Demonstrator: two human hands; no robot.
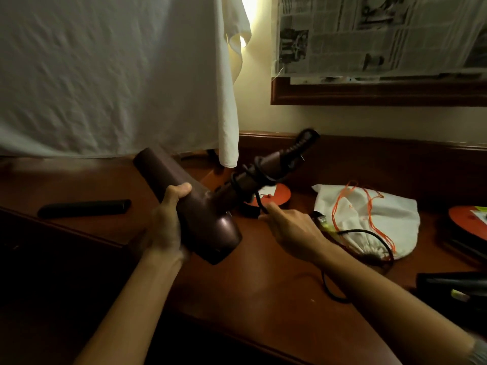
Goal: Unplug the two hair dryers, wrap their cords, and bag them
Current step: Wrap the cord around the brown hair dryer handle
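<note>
On the desk (263, 280) at far left lies 1 black remote (84, 208). The left hand (168, 227) grips 1 maroon hair dryer (195, 206) by its barrel above the desk, fingers curled round it, thumb on top. Its black cord (259, 173) coils around the handle. The right hand (290, 227) pinches the cord below. Right of it lies 1 white drawstring bag (374, 219) with a second cord (374, 234) across it.

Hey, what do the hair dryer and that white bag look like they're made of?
The hair dryer looks like hard plastic, dark maroon with a satin sheen: a soft highlight sits on its rear. The white bag looks like thin matte cloth, possibly non-woven: it slumps in wrinkles, with an orange drawstring.
</note>
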